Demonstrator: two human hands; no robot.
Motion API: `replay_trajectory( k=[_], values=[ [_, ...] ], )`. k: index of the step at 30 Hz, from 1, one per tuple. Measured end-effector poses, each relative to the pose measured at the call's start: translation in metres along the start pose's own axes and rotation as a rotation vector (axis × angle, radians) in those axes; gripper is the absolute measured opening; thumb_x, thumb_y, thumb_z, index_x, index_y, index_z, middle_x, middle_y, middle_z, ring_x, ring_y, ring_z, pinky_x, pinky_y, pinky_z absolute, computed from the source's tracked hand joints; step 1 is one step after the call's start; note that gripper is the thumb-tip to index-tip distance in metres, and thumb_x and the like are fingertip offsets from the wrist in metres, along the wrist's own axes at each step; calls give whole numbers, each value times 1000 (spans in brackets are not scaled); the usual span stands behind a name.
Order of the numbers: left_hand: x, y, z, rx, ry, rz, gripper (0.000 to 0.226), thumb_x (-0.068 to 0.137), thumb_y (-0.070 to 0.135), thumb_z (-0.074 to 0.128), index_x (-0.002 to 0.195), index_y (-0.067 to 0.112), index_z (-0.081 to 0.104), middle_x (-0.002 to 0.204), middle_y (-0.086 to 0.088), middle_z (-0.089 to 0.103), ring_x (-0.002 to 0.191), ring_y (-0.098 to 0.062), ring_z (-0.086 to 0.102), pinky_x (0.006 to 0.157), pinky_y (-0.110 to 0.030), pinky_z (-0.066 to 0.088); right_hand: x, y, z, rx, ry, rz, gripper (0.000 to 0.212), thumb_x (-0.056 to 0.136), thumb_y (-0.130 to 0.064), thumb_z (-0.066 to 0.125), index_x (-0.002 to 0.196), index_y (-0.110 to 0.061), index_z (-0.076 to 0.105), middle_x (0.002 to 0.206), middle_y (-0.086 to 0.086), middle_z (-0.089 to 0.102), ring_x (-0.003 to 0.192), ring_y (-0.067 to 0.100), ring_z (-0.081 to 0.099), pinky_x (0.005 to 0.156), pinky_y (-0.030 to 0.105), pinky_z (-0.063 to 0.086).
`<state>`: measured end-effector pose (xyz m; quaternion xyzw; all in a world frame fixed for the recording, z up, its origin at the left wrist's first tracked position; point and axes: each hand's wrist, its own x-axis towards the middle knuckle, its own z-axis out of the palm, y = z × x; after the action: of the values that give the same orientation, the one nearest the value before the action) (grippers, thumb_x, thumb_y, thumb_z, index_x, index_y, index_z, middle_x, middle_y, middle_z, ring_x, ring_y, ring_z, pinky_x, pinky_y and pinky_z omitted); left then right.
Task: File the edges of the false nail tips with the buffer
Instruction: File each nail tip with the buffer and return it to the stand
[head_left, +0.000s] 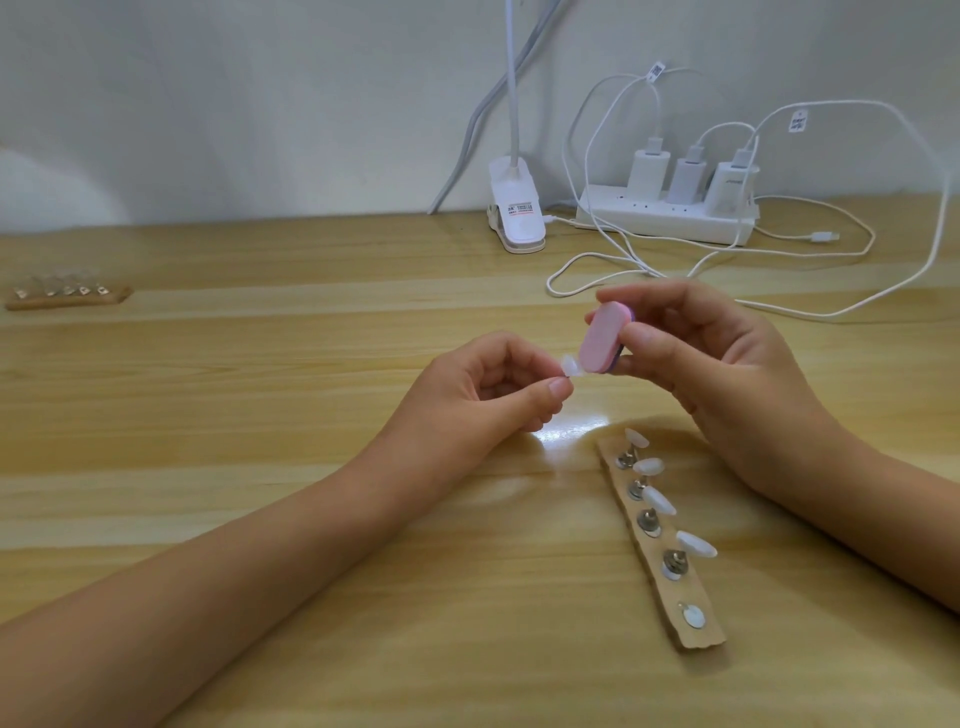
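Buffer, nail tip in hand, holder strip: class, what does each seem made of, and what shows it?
Buffer: probably foam, matt pink face, purple layer behind. Nail tip: translucent whitish plastic. Strip: brown card or wood, ragged end, matt; its studs look shiny metal.

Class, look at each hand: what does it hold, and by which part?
The left hand pinches a false nail tip by one end, thumb against forefinger. The right hand grips the pink buffer by its edges.
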<state>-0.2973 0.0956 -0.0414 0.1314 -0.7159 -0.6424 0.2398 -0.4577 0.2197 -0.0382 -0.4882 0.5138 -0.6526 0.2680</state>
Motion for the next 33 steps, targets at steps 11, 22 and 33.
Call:
replay_trajectory(
  k=[11,22,33],
  values=[
    [0,0,-1,-6,14,12,8,85,5,69,84,11,64,73,-1,64,63,-7,57,67,-16,49,-1,-1,4,8,14,-46,23,87,-15,64,110,-12,65,95,1,71,91,15,69,83,26,55],
    [0,-3,-2,-13,17,17,6,87,6,68,86,10,64,73,0,67,67,-9,59,67,-17,49,-2,0,4,-71,-23,-21,22,86,-14,64,108,-11,65,90,2,72,86,14,69,84,26,55],
    [1,-6,-4,-14,14,12,6,87,8,69,84,12,65,75,1,69,68,-8,61,68,-17,49,-2,-3,5,-61,26,-29,25,84,-14,64,108,-11,64,93,2,71,89,14,69,86,26,55]
  ],
)
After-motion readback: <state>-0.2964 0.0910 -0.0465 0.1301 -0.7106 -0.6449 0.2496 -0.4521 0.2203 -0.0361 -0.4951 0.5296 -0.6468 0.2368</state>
